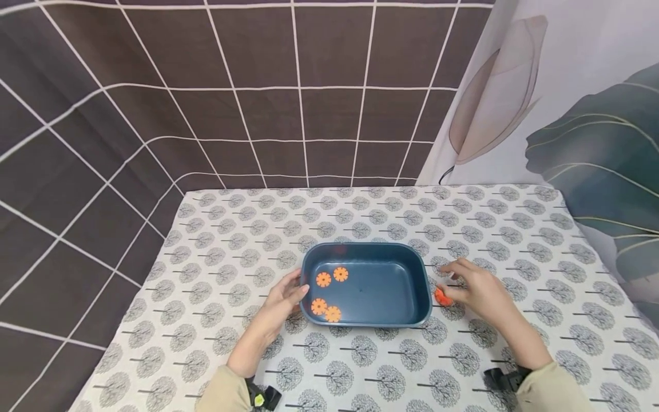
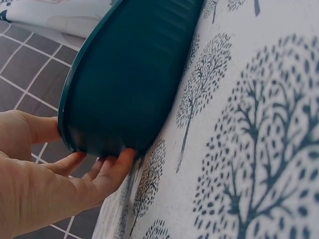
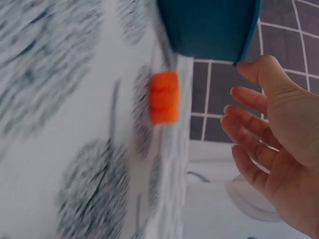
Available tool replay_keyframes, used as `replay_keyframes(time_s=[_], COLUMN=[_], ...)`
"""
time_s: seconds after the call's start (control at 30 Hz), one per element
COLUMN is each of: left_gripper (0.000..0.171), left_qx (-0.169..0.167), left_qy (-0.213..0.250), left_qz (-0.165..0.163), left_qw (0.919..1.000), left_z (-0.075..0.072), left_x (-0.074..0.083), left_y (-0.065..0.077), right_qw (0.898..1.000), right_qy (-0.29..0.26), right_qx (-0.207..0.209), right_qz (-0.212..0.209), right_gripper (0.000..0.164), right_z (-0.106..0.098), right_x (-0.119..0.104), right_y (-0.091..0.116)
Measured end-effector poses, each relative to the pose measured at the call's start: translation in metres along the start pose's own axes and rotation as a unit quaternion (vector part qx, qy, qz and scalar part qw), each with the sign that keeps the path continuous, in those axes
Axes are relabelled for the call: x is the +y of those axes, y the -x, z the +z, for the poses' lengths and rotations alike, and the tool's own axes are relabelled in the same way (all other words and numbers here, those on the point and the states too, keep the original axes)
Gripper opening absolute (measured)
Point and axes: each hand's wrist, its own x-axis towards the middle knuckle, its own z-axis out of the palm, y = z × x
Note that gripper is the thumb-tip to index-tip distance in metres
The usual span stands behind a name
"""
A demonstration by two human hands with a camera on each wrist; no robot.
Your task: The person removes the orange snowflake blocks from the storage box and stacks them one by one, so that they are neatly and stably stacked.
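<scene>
A dark blue-green plastic basin (image 1: 368, 292) sits on the table, with several orange notched discs (image 1: 332, 313) lying flat in its left part. My left hand (image 1: 282, 300) holds the basin's left end. In the left wrist view its thumb meets the basin's rim (image 2: 64, 102) and other fingertips (image 2: 127, 157) press the outer wall. On the cloth right of the basin lies a small orange piece (image 3: 164, 97), blocky and blurred in the right wrist view. My right hand (image 1: 476, 289) hovers beside that piece, fingers loosely bent and apart from it, holding nothing.
A white cloth with grey tree prints (image 1: 231, 229) covers the table. Behind it hangs a dark curtain with a white grid (image 1: 329, 114). At the right hangs a pale leaf-patterned curtain (image 1: 592, 143).
</scene>
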Motion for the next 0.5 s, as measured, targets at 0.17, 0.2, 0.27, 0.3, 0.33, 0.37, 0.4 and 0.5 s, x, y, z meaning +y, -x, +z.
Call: replay_keyframes(time_s=[0.17,0.2,0.27,0.3,0.33,0.37,0.4,0.5], left_gripper=[0.061,0.061,0.061,0.061,0.06,0.06,0.059,0.058], left_qx=[-0.001,0.0,0.001,0.001,0.001,0.001,0.001,0.002], left_qy=[0.0,0.0,0.001,0.002,0.004,0.005,0.006,0.006], left_qz=[-0.004,-0.005,-0.006,-0.005,-0.005,-0.003,-0.003,-0.001], left_qw=[1.0,1.0,1.0,1.0,1.0,1.0,1.0,1.0], left_z=[0.0,0.0,0.0,0.0,0.0,0.0,0.0,0.001], left_x=[-0.001,-0.001,-0.001,-0.002,-0.002,-0.002,-0.002,-0.002], left_y=[0.001,0.001,0.0,0.0,-0.001,-0.001,-0.001,-0.002], right_qw=[0.999,0.999,0.998,0.998,0.998,0.998,0.998,0.998], right_qy=[-0.015,-0.017,-0.018,-0.02,-0.021,-0.025,-0.03,-0.039], right_qx=[0.032,0.038,0.046,0.048,0.049,0.047,0.043,0.03], right_qz=[-0.02,-0.023,-0.025,-0.025,-0.024,-0.025,-0.025,-0.025], right_gripper=[0.026,0.025,0.023,0.022,0.021,0.021,0.02,0.021], right_z=[0.003,0.005,0.007,0.009,0.011,0.012,0.014,0.021], right_x=[-0.014,-0.016,-0.02,-0.022,-0.024,-0.026,-0.028,-0.034], right_y=[-0.015,-0.018,-0.023,-0.026,-0.028,-0.031,-0.033,-0.04])
